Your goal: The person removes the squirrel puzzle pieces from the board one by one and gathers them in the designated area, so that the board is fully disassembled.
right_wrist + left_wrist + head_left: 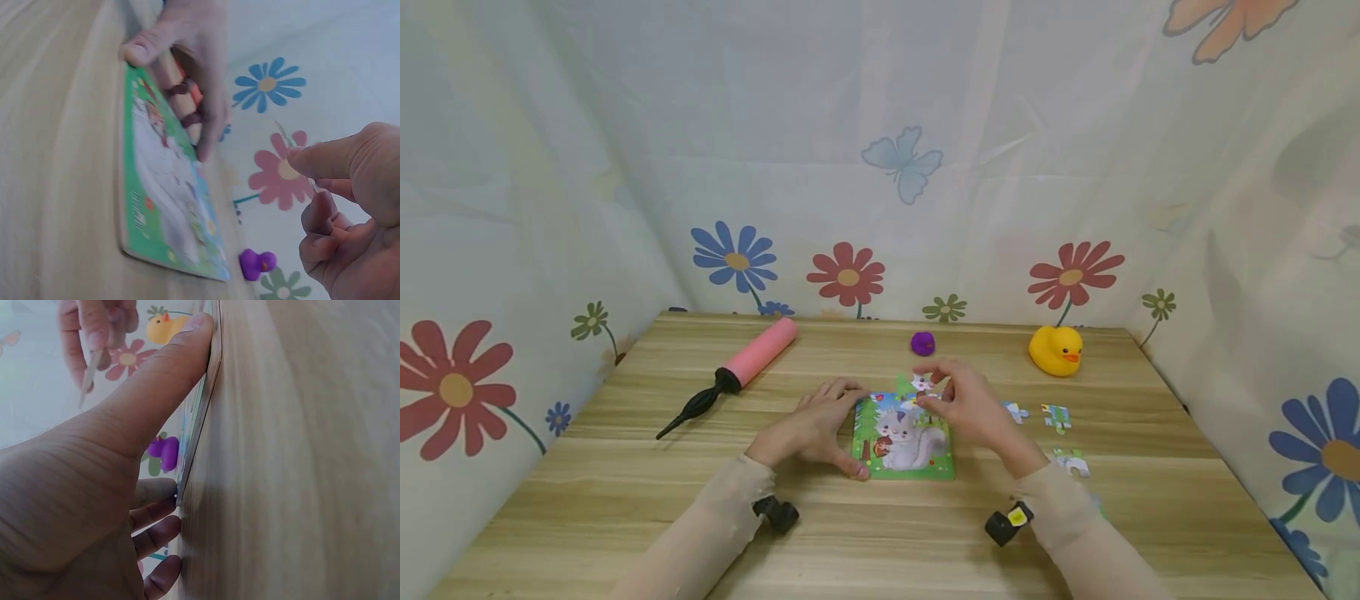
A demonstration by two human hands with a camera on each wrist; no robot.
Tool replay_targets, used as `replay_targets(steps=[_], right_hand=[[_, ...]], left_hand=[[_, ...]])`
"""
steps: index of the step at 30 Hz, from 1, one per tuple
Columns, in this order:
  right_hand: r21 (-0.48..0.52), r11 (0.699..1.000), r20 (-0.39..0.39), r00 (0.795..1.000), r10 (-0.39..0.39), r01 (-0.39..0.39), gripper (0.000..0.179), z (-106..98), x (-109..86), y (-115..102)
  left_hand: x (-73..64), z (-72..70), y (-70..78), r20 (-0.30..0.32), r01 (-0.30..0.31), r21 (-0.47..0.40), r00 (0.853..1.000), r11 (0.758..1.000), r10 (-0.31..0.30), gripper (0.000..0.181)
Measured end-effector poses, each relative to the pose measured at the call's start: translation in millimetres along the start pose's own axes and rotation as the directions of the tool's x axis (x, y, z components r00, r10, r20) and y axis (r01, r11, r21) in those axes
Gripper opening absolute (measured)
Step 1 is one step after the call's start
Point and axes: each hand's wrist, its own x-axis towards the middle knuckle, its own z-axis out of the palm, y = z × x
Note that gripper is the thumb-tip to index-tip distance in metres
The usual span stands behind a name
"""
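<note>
A flat jigsaw puzzle board (pixel 904 450), printed with a grey squirrel, trees and a green border, lies on the table. My left hand (pixel 808 429) holds it at the left side, thumb by the near corner and fingers at the far corner. Above the board's far edge, my right hand (pixel 968 404) pinches a small puzzle piece (pixel 921 383) with a white animal face between thumb and fingers. The right wrist view catches this thin piece (pixel 284 134) edge-on, lifted clear of the board. Part of the board's upper right is hidden behind the right hand.
Several loose puzzle pieces (pixel 1056 418) lie right of the board, some partly behind the right arm. A purple toy duck (pixel 922 343) sits beyond the board, a yellow rubber duck (pixel 1054 352) at back right. On the left lies a pink hand pump (pixel 763 354) with a black nozzle.
</note>
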Motion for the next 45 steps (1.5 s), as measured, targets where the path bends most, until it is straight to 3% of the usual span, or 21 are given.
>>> replay_targets(steps=[6,11,19,35,40,45], right_hand=[[0.009,1.0,-0.038,0.999,0.026,-0.026,0.043,-34,-5.7,7],[-0.004,1.0,-0.087,0.996,0.004,-0.004,0.044,-59,-13.6,15],[-0.028,1.0,-0.101,0.995,0.0,-0.003,0.045,-79,-27.3,26],[-0.027,0.999,-0.055,0.998,0.041,-0.043,0.041,-71,-58.2,44],[-0.032,0.999,0.003,1.0,0.015,-0.015,0.038,-63,-62.7,53],[0.015,0.999,0.079,0.996,0.049,-0.05,0.039,-54,-66.8,59]], left_hand=[[-0.5,0.3,-1.2,-0.005,-0.007,-0.005,1.0,1.0,0.007,0.136],[-1.6,-0.3,-2.3,-0.007,-0.013,-0.01,1.0,1.0,0.012,0.136],[-1.6,-0.9,-2.7,-0.002,0.0,-0.015,1.0,1.0,0.0,0.135],[-1.9,1.0,0.1,0.002,0.008,-0.015,1.0,1.0,-0.008,0.135],[-1.6,1.6,-0.7,-0.003,0.005,-0.013,1.0,1.0,-0.005,0.135],[-1.6,1.8,-1.2,0.001,0.003,-0.013,1.0,1.0,-0.003,0.135]])
